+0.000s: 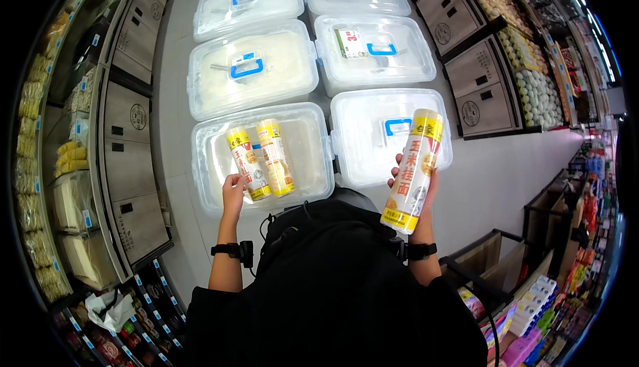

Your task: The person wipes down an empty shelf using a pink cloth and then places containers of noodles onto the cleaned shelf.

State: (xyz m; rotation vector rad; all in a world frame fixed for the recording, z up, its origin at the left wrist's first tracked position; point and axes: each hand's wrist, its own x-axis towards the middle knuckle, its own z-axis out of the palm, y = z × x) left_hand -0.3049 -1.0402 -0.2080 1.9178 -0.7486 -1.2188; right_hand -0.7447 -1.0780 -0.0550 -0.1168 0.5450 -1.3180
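Note:
My right hand (432,187) grips a cylindrical pack of dried noodles (413,172), white with yellow ends, tilted over the near right lidded plastic bin (359,112). Two similar packs lie side by side on the lid of the near left bin (309,142): a left one (248,165) and a right one (276,158). My left hand (233,191) is at the lower end of the left pack, with its fingers curled; whether they touch the pack I cannot tell. Both wrists wear black straps.
More lidded bins with blue handles stand beyond, such as the middle left one (279,75); two bear price signs (351,43). Wooden-look cabinets (131,167) and shelves line the left. Egg displays (539,98) are at the right, and black-framed racks (479,257) stand at the lower right.

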